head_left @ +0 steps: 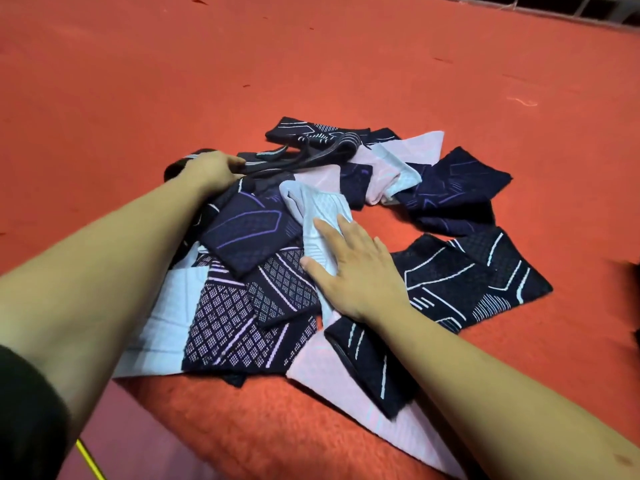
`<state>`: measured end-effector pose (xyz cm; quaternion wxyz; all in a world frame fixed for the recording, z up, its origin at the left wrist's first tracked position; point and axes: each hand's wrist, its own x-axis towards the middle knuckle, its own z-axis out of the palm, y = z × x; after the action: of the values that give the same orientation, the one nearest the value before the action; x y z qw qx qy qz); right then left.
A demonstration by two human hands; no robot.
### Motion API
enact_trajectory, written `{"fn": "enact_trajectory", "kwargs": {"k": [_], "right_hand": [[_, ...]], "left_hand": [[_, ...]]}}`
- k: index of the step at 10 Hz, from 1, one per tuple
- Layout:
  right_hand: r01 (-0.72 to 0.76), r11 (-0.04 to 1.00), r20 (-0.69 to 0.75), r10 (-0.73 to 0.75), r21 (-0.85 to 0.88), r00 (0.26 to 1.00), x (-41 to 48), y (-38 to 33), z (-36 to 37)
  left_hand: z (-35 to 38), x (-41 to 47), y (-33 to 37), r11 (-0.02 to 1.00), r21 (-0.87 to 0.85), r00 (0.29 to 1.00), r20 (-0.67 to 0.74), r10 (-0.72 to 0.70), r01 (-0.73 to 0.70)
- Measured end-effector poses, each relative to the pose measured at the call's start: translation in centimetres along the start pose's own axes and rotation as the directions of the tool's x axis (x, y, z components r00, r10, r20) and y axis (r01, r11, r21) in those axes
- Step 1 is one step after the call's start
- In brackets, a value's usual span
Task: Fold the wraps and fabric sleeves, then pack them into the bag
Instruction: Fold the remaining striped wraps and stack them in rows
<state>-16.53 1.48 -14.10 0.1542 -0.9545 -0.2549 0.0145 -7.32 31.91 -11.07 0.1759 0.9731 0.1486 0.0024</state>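
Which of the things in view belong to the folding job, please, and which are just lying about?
Job: dark navy patterned fabric sleeves; pale pink and white fabric sleeves, one under the flat right hand; dark striped strap-like wraps, gripped by the left hand.
Lying about: thin yellow cord; white grid panel.

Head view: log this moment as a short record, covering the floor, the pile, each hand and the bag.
floor: red carpet
pile: dark patterned and pale sleeves, loosely overlapped, none neatly stacked
left hand: grips a dark strap at the far side of the pile
right hand: fingers straight, lying flat on a white sleeve near the middle of the pile
bag: none in view
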Motion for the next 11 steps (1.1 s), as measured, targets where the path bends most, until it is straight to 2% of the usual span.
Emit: {"fn": "enact_trajectory", "kwargs": {"k": [1, 2, 4, 6, 7, 8, 9, 10, 11], "right_hand": [[-0.002, 1.0, 0.0, 0.002, -0.004, 1.0, -0.1, -0.1, -0.1], [-0.005, 1.0, 0.006, 0.005, -0.008, 1.0, -0.1, -0.3, -0.1], [-0.01, 1.0, 0.007, 0.01, -0.014, 1.0, -0.1, -0.3, -0.2], [-0.016, 1.0, 0.006, 0.016, -0.024, 1.0, -0.2, -0.3, -0.2], [-0.016, 0.999, 0.004, 0.016, -0.029, 1.0, -0.2, -0.2, -0.1], [-0.02, 1.0, 0.003, 0.02, -0.02, 1.0, -0.1, -0.2, -0.1], [-0.01, 1.0, 0.002, 0.01, -0.017, 1.0, 0.0, -0.3, 0.0], [-0.013, 1.0, 0.004, 0.013, -0.027, 1.0, -0.1, -0.3, 0.0], [-0.019, 1.0, 0.002, 0.019, 0.0, 1.0, -0.1, -0.3, -0.2]], "left_hand": [[0.2, 0.5, -1.3, 0.988, 0.14, 0.991, -0.127, -0.046, 0.064], [0.2, 0.5, -1.8, 0.97, 0.243, 0.992, -0.123, 0.039, -0.008], [-0.2, 0.7, -0.6, 0.96, 0.205, 0.98, -0.013, 0.198, -0.191], [0.6, 1.7, 1.6, 0.918, 0.288, 0.95, -0.066, 0.304, -0.274], [0.9, 2.7, 3.7, 0.939, 0.207, 0.957, -0.034, 0.288, -0.276], [1.7, 3.3, 5.7, 0.937, 0.236, 0.964, 0.004, 0.265, -0.258], [1.6, 3.3, 6.3, 0.924, 0.321, 0.965, -0.087, 0.246, -0.206], [0.3, 2.0, 7.3, 0.946, 0.264, 0.939, -0.232, 0.253, -0.19], [-1.8, -1.1, 10.2, 0.958, 0.106, 0.906, -0.314, 0.285, -0.265]]}}
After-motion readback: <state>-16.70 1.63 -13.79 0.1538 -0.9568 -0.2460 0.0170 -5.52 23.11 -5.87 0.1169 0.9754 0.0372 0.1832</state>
